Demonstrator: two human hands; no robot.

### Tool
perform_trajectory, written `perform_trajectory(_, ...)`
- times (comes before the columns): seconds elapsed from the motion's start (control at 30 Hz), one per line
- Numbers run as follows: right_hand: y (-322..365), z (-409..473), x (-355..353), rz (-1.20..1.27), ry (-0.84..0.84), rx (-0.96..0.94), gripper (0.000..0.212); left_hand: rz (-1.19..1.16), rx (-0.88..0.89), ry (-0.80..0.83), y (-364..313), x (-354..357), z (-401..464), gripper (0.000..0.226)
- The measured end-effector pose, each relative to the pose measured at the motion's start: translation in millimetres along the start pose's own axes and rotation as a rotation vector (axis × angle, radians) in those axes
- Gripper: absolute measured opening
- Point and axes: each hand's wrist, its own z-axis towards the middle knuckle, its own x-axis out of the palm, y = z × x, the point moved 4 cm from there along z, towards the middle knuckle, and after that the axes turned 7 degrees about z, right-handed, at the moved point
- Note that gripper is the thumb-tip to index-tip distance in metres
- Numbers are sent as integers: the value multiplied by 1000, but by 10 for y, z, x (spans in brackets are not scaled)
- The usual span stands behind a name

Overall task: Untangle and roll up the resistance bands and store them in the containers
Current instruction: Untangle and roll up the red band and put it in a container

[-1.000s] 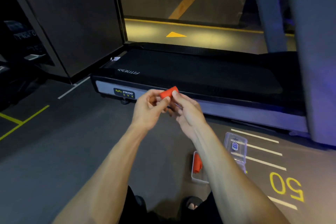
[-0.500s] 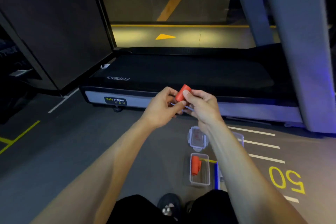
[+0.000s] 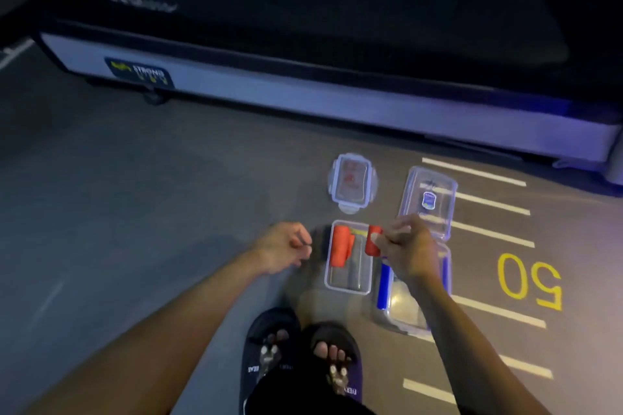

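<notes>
Two hands over the floor, frame motion-blurred. Right hand pinches a rolled red band between thumb and fingertips, hovering at the 1 o'clock corner of the small clear container; whether the roll touches the rim is unclear. Left hand at 9 o'clock of that container, fingers loosely curled, grasping nothing visible. A second red roll lies inside the small container along its 9 o'clock wall; something dark next to it is too blurred to name. Larger clear container at 3 o'clock of the small one, mostly hidden under the right forearm; a blue strip shows along its near-left wall, another blue edge on the far side, contents hard to make out. Two lids on the floor at 12 o'clock: small lid with red label, unreadable; larger lid with blue label, its near end covered by the right hand. Treadmill base across the top, cut off both sides, logo smeared. Yellow "50" floor marking at 3 o'clock. Sandalled feet at 6 o'clock, partly cut off.
</notes>
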Motion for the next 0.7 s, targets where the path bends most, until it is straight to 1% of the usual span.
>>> perform_trajectory(0.13,-468,404,262,-254,-11,0,26,21,-88,40,445,299,412,21)
perform_trajectory(0.27,-641,749,563,-569,86,-61,18,63,-114,26,652,526,779,17)
perform_trajectory(0.37,-650,957,756,-861,170,-119,16,160,-128,12,724,639,992,23)
perform_trajectory(0.43,-638,1055,867,-999,199,-154,16,182,-132,-2,734,691,1113,28)
perform_trajectory(0.6,-644,1115,1057,-1096,226,-143,23,115,-135,18,630,810,1241,20)
perform_trajectory(0.7,-672,1102,988,-1072,204,-97,23,143,-79,-40,594,815,1206,21)
